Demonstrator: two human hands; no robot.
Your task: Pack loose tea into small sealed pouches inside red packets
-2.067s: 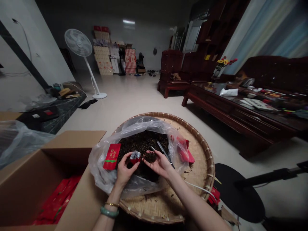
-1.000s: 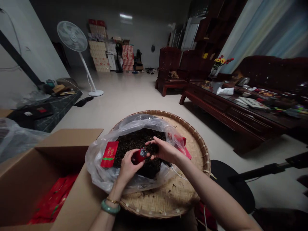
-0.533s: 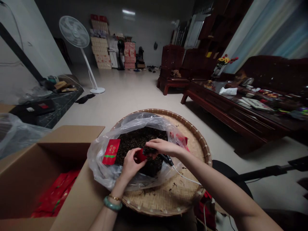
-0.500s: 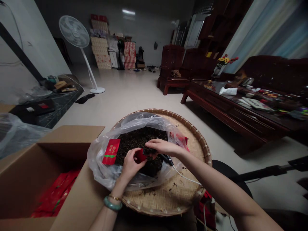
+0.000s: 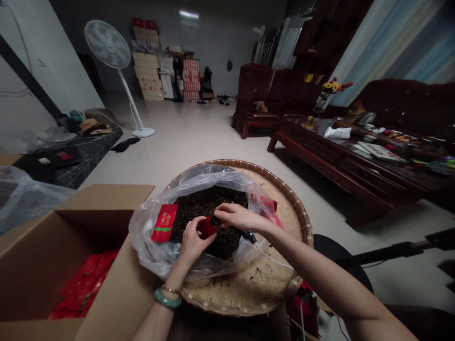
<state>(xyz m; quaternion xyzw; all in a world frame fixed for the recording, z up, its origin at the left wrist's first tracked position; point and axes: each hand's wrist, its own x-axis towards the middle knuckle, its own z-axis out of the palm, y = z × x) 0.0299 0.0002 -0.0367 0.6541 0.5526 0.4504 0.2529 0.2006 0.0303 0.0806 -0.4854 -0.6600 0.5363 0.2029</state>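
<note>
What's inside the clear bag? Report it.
Dark leaves show in the bag; a flat red packet lies at its left edge. The left hand and right hand cover some; anything beneath the leaves is hidden.

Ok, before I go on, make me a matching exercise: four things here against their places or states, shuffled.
1. Left hand
2. Clear plastic bag
3. Cardboard box
4. Pedestal fan

A. White, standing on the floor
B. Around dark dried leaves, on the woven tray
C. Gripping a red pouch
D. Open, red packets inside

Pairs: 1-C, 2-B, 3-D, 4-A
</note>
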